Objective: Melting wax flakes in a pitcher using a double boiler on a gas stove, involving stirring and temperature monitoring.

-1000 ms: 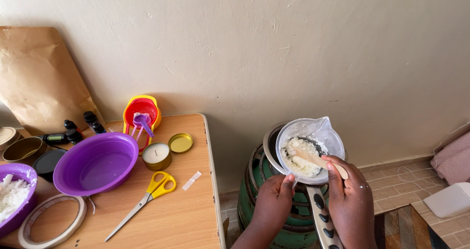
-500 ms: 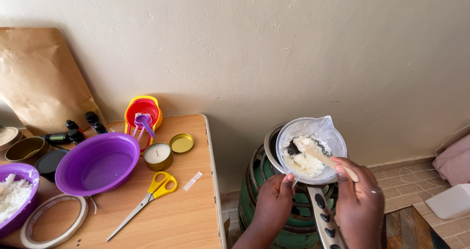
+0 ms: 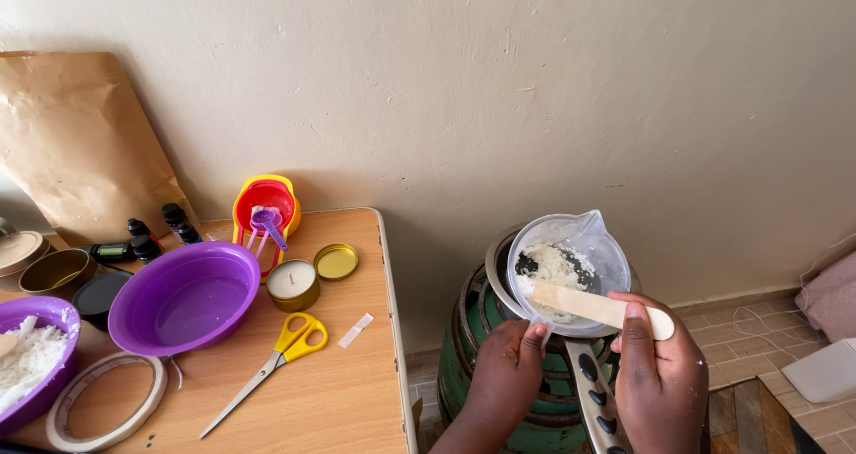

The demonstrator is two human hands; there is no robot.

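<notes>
A clear plastic jug [image 3: 571, 240] with white wax flakes [image 3: 557, 267] sits inside a metal pan [image 3: 499, 276] on a green gas cylinder stove [image 3: 468, 347]. My left hand [image 3: 506, 374] pinches the jug's handle at its near side. My right hand [image 3: 658, 374] grips a flat wooden stick [image 3: 597, 307], whose tip reaches into the flakes. The pan's dark studded handle [image 3: 593, 392] runs toward me between my hands.
A wooden table [image 3: 348, 400] to the left carries an empty purple bowl [image 3: 183, 298], a purple bowl of flakes [image 3: 31, 360], yellow scissors [image 3: 276, 356], a candle tin [image 3: 292, 284] with its lid [image 3: 335, 261], nested measuring cups [image 3: 263, 209], a tape roll [image 3: 107, 400], small dark bottles [image 3: 138, 235] and a brown paper bag [image 3: 71, 142].
My right hand slid lower and to the right, pulling the wooden stick flatter across the jug's near rim; the flakes have shifted and more dark bottom shows. My left hand stays put.
</notes>
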